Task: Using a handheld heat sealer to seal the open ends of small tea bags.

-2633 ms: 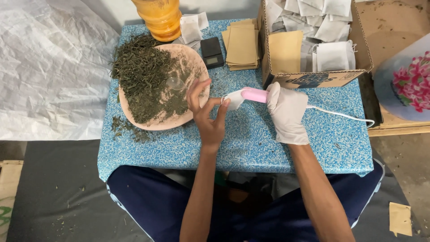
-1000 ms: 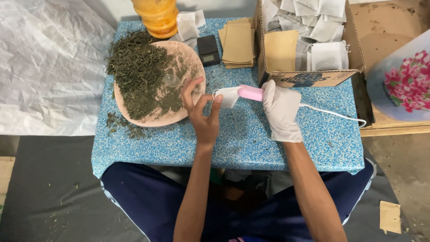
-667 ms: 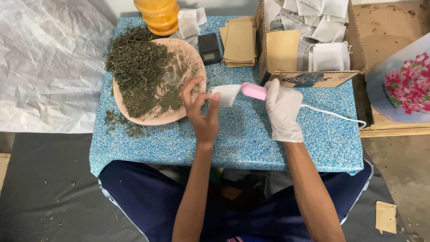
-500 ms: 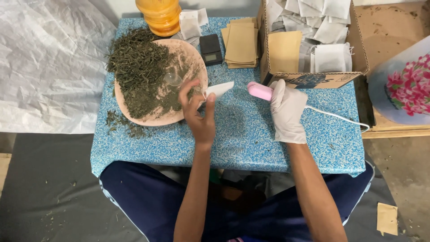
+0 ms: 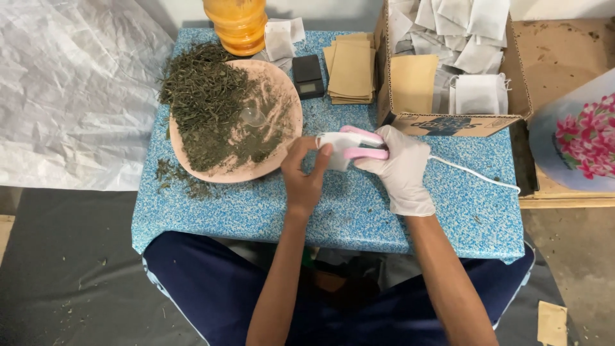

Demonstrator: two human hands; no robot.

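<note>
My left hand [image 5: 305,173] pinches a small white filter bag [image 5: 332,146] and holds it between the jaws of a pink and white handheld sealer [image 5: 362,145]. My right hand [image 5: 402,168], in a white glove, grips that sealer, whose white cord [image 5: 474,175] trails off to the right. Both hands meet above the blue speckled table [image 5: 243,211], just right of a pink plate [image 5: 288,109] heaped with dried green leaves [image 5: 205,102].
A small black scale [image 5: 308,75] and a stack of brown paper pouches [image 5: 352,68] lie behind the hands. A cardboard box [image 5: 448,122] holds white filter bags and a brown pouch. An orange jar [image 5: 238,24] stands at the back. Loose leaves [image 5: 176,176] litter the table's left part.
The left hand carried the white bag left toward the plate, away from the sealer, then brought it back. Now the bag sits between the sealer's jaws again.
</note>
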